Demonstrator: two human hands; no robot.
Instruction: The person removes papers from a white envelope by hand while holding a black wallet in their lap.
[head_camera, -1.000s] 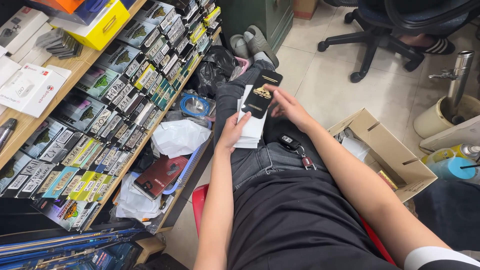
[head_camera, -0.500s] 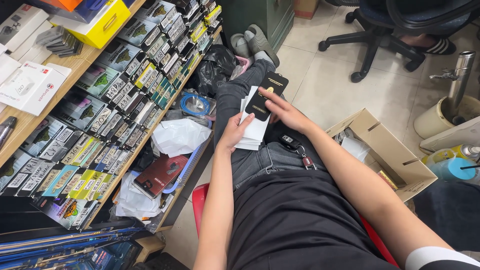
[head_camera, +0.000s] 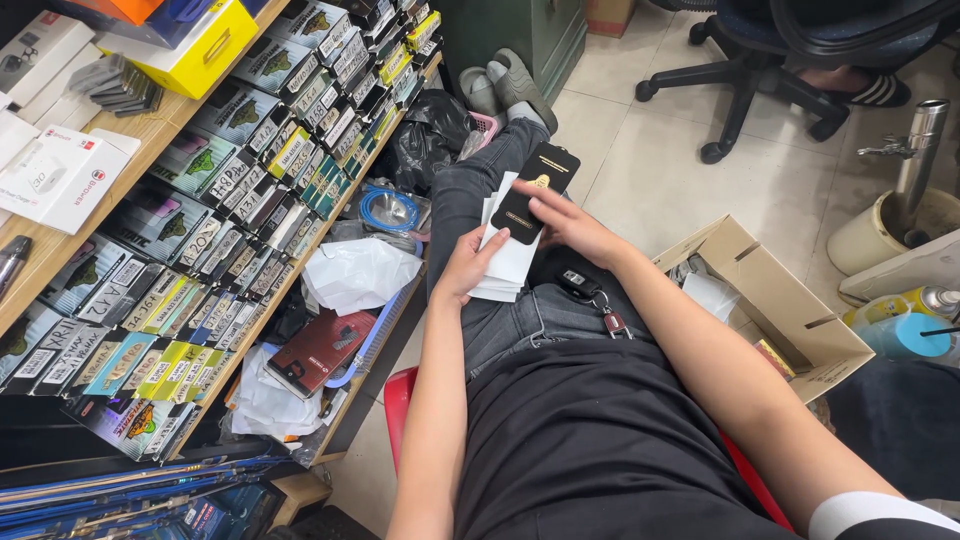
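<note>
Bare forearms, black short-sleeved shirt with white sleeve cuff, dark grey jeans, grey slip-on shoes

Bright, even indoor light falls from overhead; pale floor tiles gleam softly, shadows stay faint, and focus holds sharp, edges slightly stretched.

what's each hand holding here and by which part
Right hand pinches the flat black packet at its lower edge; left hand grips the white packet stack along its left side.

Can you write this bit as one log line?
left hand: holds white packets | right hand: holds black packet | on lap
</note>
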